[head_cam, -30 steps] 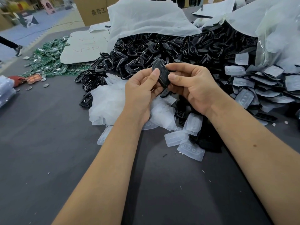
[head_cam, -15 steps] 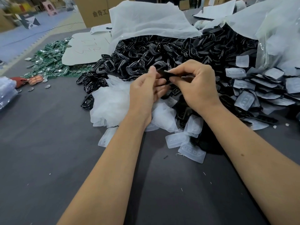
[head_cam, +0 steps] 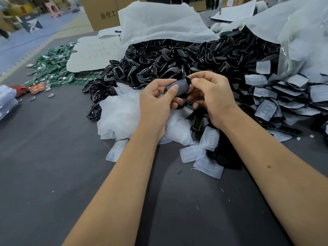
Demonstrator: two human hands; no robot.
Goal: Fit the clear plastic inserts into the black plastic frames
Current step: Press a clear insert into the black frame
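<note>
Two bare hands meet at the centre of the frame, holding one black frame (head_cam: 186, 80) with a clear insert (head_cam: 180, 88) lying in its opening. The left hand (head_cam: 156, 105) curls its fingers round the piece, its thumb pressed flat on the insert's near face, so its grip is closed on the frame. The right hand (head_cam: 213, 98) pinches the frame's right end between thumb and curled fingers, its grip also closed on the piece. Whether the insert is fully seated cannot be told.

Behind the hands, across the upper middle of the frame, a heap of black frames (head_cam: 177, 57) spills from a white plastic bag (head_cam: 159, 23). At the right, loose clear inserts (head_cam: 291, 96) lie mixed with more black pieces. Just below the hands, several more clear inserts (head_cam: 209, 166) rest on the dark grey worktop (head_cam: 53, 174), beside crumpled white plastic film (head_cam: 120, 112). At the upper left, green circuit boards (head_cam: 53, 68) are scattered near a pale sheet (head_cam: 92, 55), and a cardboard box (head_cam: 99, 13) stands behind them.
</note>
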